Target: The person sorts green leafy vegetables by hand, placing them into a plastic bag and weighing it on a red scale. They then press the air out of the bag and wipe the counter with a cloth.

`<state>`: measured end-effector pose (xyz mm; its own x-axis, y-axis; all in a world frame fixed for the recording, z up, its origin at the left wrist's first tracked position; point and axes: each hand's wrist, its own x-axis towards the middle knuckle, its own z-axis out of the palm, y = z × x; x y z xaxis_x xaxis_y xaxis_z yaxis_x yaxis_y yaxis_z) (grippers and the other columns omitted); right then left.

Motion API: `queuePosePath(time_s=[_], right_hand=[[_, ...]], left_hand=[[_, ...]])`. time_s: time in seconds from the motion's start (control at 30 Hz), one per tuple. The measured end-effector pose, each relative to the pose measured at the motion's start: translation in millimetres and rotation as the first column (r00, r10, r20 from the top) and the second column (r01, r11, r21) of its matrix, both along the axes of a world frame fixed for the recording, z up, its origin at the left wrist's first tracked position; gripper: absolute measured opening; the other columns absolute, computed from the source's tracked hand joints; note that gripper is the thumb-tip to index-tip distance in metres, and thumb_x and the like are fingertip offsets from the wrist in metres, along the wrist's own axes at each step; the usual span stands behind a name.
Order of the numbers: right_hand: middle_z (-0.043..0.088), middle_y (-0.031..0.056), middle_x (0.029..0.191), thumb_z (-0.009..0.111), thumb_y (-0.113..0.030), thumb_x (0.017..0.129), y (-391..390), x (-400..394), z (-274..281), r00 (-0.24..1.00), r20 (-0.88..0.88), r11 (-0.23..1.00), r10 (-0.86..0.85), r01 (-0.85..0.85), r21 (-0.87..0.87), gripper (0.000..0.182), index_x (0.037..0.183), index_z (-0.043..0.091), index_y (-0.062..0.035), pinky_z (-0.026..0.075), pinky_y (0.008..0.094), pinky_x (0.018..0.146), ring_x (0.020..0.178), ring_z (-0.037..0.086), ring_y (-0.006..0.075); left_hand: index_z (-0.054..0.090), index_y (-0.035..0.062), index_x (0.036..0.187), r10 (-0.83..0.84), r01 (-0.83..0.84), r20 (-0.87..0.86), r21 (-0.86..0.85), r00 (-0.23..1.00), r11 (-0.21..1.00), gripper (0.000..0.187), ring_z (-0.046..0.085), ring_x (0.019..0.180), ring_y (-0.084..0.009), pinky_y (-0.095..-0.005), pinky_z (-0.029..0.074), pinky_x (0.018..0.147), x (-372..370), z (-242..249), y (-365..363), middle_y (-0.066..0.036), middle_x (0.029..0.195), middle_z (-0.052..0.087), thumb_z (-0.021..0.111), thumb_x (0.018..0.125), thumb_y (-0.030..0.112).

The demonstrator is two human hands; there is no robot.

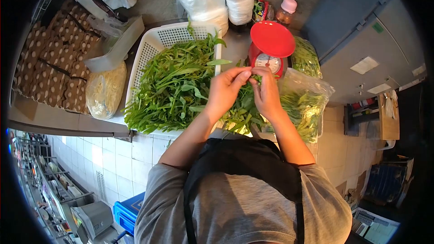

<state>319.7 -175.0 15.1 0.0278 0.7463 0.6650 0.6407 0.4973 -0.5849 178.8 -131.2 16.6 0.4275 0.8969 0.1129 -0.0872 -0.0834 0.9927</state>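
My left hand [226,91] is closed in a pinch on a green stem, its fingertips meeting those of my right hand [266,91] in front of the red scale. My right hand is also closed, with green leaves showing between its fingers. To the left, a white perforated basket [140,65] is heaped with leafy greens [174,81]. More loose greens [244,108] lie below and between my hands. The red scale [272,39] has a round dial under its pan. Beside my right forearm is a clear plastic bag [305,99] with greens inside.
Egg trays [49,58], a bag of pale shreds [106,90] and a clear container [115,47] are at the left. White plastic bags [203,0] and a pink-capped bottle [286,11] stand behind. Another bag of greens [306,56] lies beside the scale, near a grey cabinet [379,49].
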Motion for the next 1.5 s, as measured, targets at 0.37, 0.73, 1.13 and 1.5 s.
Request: queuePosePath(time_s=[0.37, 0.73, 1.13, 1.5], right_hand=[[0.058, 0.0173, 0.094, 0.052, -0.011, 0.090, 5, 33, -12, 0.977, -0.083, 0.978, -0.195, 0.187, -0.097, 0.014, 0.101, 0.052, -0.0024, 0.042, 0.0403, 0.078, 0.088, 0.055, 0.0348], [0.060, 0.0125, 0.092, 0.054, -0.009, 0.091, 9, 30, -7, 0.921, -0.383, 0.986, -0.067, 0.002, -0.169, 0.012, 0.101, 0.053, -0.0023, 0.045, 0.0308, 0.079, 0.087, 0.059, 0.0227], [0.056, 0.0113, 0.095, 0.062, -0.006, 0.083, 3, -3, 26, 0.939, -0.331, 0.991, 0.091, -0.118, -0.063, 0.016, 0.096, 0.054, -0.0017, 0.042, 0.0306, 0.081, 0.089, 0.054, 0.0217], [0.064, 0.0088, 0.095, 0.048, -0.014, 0.096, 6, 53, -3, 0.803, -0.596, 0.989, -0.007, -0.083, -0.124, 0.012, 0.103, 0.043, -0.0044, 0.042, 0.0305, 0.088, 0.091, 0.057, 0.0153]], left_hand=[[0.067, 0.0124, 0.081, 0.633, -0.013, -0.766, 0.636, 0.117, 0.772, 0.009, 0.062, 0.077, -0.0280, -0.0399, 0.051, 0.071, -142, -3, 47, -0.008, 0.081, 0.064, 0.070, 0.073, 0.011], [0.066, 0.0063, 0.089, 0.607, -0.221, -0.482, 0.638, 0.632, 0.737, 0.016, 0.059, 0.074, -0.0166, -0.0293, 0.047, 0.067, -141, 57, 41, -0.007, 0.082, 0.063, 0.071, 0.074, 0.005], [0.060, 0.0033, 0.101, 0.177, -0.094, -0.227, 0.336, 0.958, 0.937, 0.028, 0.062, 0.077, -0.0103, -0.0236, 0.050, 0.071, -6, 51, -5, -0.005, 0.084, 0.065, 0.072, 0.076, 0.001], [0.065, 0.0084, 0.086, 0.666, 0.044, -0.742, 0.670, 0.072, 0.741, 0.013, 0.062, 0.082, -0.0326, -0.0390, 0.052, 0.070, -150, -15, 65, -0.013, 0.091, 0.063, 0.068, 0.075, 0.015]])
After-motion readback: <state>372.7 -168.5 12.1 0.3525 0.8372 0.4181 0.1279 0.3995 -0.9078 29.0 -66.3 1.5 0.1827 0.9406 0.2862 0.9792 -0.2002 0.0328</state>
